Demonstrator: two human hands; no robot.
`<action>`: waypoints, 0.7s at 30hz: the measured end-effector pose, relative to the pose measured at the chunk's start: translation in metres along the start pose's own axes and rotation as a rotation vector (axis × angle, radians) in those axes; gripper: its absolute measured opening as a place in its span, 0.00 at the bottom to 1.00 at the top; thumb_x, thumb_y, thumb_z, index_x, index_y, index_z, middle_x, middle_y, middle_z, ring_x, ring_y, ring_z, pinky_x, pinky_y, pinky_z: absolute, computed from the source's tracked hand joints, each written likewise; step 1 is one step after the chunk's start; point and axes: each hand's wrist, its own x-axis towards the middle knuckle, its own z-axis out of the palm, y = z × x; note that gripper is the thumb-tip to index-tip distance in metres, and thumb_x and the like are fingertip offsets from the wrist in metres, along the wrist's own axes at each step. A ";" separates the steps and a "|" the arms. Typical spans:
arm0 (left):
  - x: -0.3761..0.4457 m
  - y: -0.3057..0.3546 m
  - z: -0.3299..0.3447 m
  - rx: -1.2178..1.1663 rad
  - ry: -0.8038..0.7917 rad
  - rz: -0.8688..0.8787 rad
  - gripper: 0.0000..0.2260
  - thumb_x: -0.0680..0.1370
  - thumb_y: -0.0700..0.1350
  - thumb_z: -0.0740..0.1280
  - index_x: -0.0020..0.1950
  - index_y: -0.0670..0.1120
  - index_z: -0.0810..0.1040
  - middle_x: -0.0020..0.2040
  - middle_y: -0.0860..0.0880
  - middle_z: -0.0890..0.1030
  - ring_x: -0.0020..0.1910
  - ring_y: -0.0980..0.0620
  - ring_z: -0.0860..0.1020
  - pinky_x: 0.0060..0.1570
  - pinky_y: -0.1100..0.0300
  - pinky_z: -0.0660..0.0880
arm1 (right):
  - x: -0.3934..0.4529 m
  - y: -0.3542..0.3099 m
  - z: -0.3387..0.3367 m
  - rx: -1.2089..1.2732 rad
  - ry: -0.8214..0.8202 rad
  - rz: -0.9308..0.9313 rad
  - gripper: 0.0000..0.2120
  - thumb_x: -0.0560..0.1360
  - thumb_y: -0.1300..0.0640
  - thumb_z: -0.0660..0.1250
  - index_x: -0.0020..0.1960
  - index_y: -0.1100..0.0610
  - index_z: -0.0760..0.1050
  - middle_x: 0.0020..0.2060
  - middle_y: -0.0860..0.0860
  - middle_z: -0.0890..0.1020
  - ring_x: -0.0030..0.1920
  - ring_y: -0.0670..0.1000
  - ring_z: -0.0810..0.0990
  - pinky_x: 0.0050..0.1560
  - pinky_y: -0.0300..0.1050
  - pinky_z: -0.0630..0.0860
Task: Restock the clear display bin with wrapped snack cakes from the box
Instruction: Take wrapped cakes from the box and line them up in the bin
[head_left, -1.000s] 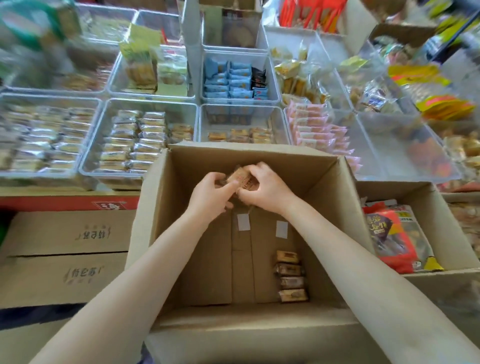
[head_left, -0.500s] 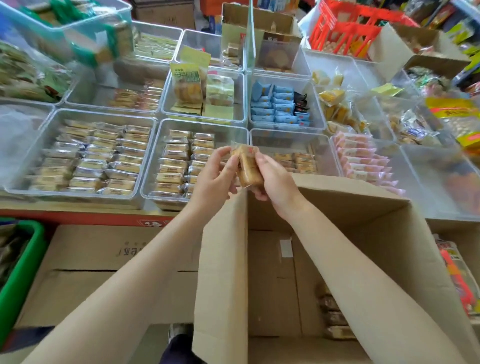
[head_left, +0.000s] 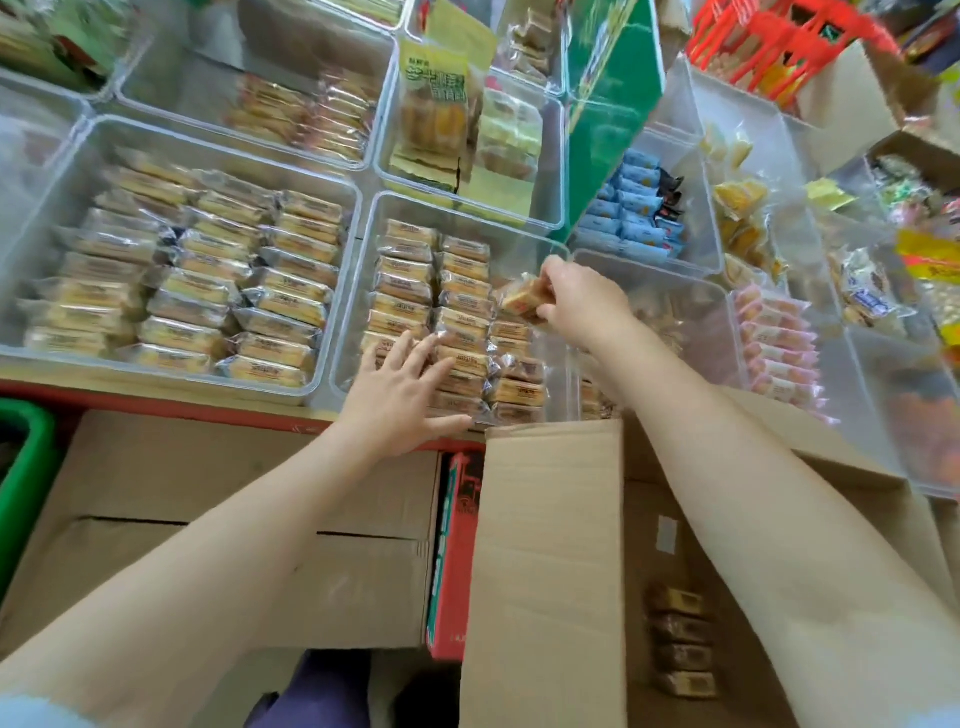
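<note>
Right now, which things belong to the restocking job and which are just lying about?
Job:
right hand gripping snack cakes
left hand on the stacked rows
clear display bin
open box
leftover cakes inside

Lying about:
blue packets
pink packets
green crate
red basket

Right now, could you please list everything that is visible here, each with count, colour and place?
clear display bin: one, transparent, centre, rows of wrapped cakes
held snack cake: one, golden, above bin's right side
box: one, brown cardboard, open, lower right
cakes in box: four visible, brown-gold, box floor
left bin: one, clear, full
blue packets: several, upper right bin
pink packets: several, right
red basket: one, top right
left hand: fingers straight, on bin's cakes
right hand: pinches held snack cake
</note>
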 end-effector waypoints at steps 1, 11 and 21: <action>0.000 0.000 0.001 0.008 0.001 0.006 0.44 0.73 0.78 0.43 0.83 0.56 0.49 0.84 0.48 0.45 0.82 0.45 0.42 0.79 0.37 0.44 | 0.006 -0.005 0.007 -0.144 -0.026 -0.037 0.09 0.80 0.59 0.66 0.57 0.54 0.68 0.53 0.54 0.80 0.50 0.57 0.79 0.44 0.51 0.72; 0.006 -0.003 0.007 0.000 0.016 0.013 0.45 0.74 0.78 0.44 0.84 0.53 0.50 0.84 0.48 0.45 0.82 0.43 0.42 0.79 0.37 0.45 | 0.040 -0.030 0.049 -0.500 -0.432 -0.225 0.21 0.77 0.66 0.67 0.68 0.56 0.73 0.58 0.54 0.80 0.57 0.57 0.80 0.52 0.50 0.77; 0.005 -0.004 0.006 0.021 0.007 0.010 0.45 0.74 0.78 0.43 0.84 0.52 0.48 0.84 0.48 0.44 0.82 0.42 0.42 0.79 0.36 0.46 | 0.043 -0.014 0.051 -0.041 -0.497 0.003 0.15 0.79 0.62 0.66 0.65 0.56 0.80 0.61 0.54 0.81 0.59 0.54 0.80 0.61 0.48 0.77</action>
